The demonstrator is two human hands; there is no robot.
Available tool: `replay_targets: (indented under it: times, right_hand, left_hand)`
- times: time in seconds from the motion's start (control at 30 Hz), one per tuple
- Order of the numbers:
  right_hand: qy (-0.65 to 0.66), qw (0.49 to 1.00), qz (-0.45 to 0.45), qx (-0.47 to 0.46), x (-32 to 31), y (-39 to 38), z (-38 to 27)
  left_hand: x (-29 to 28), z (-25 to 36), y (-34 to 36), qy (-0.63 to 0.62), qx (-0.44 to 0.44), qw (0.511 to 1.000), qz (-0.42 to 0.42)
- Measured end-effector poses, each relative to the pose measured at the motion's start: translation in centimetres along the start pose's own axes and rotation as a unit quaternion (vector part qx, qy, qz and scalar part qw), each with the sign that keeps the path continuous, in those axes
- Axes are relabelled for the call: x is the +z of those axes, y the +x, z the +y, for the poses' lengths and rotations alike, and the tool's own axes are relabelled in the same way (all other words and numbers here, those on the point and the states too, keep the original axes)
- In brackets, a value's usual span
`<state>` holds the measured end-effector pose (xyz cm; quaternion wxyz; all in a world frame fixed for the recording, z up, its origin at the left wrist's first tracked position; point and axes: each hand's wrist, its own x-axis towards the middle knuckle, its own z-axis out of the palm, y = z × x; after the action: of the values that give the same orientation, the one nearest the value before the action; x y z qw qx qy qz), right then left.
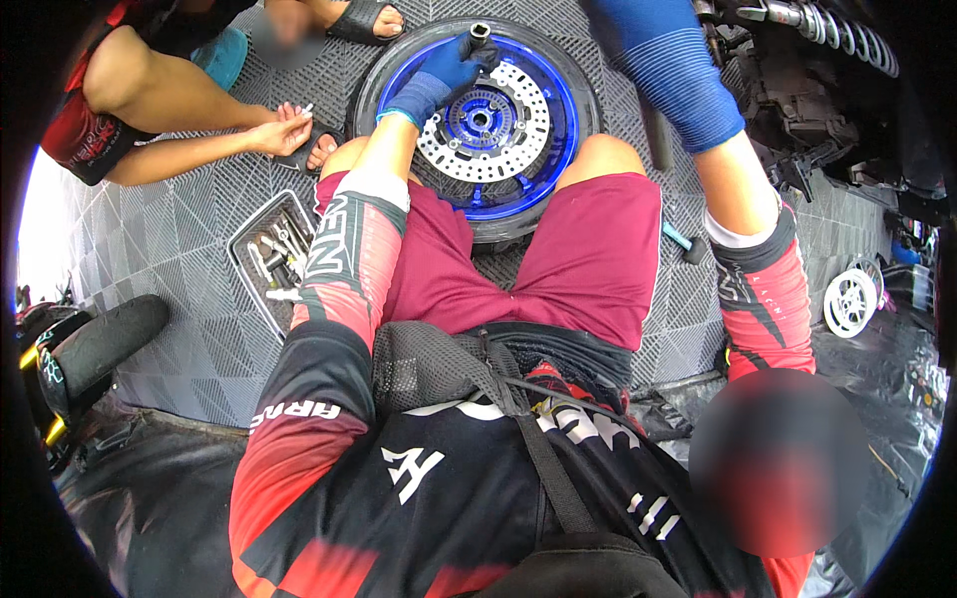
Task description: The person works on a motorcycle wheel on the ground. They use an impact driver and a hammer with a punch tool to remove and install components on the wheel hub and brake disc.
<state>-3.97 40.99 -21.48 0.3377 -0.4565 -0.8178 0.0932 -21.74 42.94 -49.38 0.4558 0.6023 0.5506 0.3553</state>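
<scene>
Between my knees a motorcycle wheel lies flat, with a blue rim (564,149), a black tyre (595,100) and a silver perforated brake disc (531,100) facing up. Above its far part, my left hand (451,68) in a blue glove is closed around a metal socket (480,32) whose open end faces me. The wheel's hub (480,120) shows just nearer than that hand. My right hand (638,30), also in a blue glove, reaches up past the far right of the wheel. The top edge of the picture cuts it off, so its fingers are hidden.
Left of my thigh sits a tray (239,249) of metal tools. A mallet (685,242) lies by my right knee. Another person's hands (289,130) hold a small white stick. Motorcycle parts (797,100) stand far right, a tyre (115,344) left, a white wheel (850,302) right.
</scene>
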Motion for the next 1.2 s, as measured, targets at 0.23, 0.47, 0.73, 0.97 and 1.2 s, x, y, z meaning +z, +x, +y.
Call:
replay_targets:
  times: [0.23, 0.47, 0.73, 0.97, 1.2]
  right_hand:
    - [-0.109, 0.951, -0.275, 0.093, 5.9, -4.2, 4.7]
    - [0.007, 0.979, -0.157, 0.129, 3.1, -3.0, 2.6]
    - [-0.004, 0.973, -0.193, 0.128, -0.5, -5.9, 6.5]
    - [-0.142, 0.871, -0.142, 0.448, -8.5, -30.0, 20.5]
    - [-0.182, 0.706, -0.21, 0.651, -6.8, -56.2, 28.0]
  left_hand:
    - [0.2, -1.3, 0.3, -0.017, 0.047, 0.998, 0.028]
    - [0.2, 2.3, -0.8, -0.025, 0.05, 0.998, 0.009]
    - [-1.9, -3.8, 0.8, -0.056, 0.033, 0.997, 0.036]
    - [-1.1, -2.6, 0.5, 0.044, 0.06, 0.997, -0.03]
    - [-4.9, -4.5, -3.2, 0.0, 0.052, 0.999, 0.0]
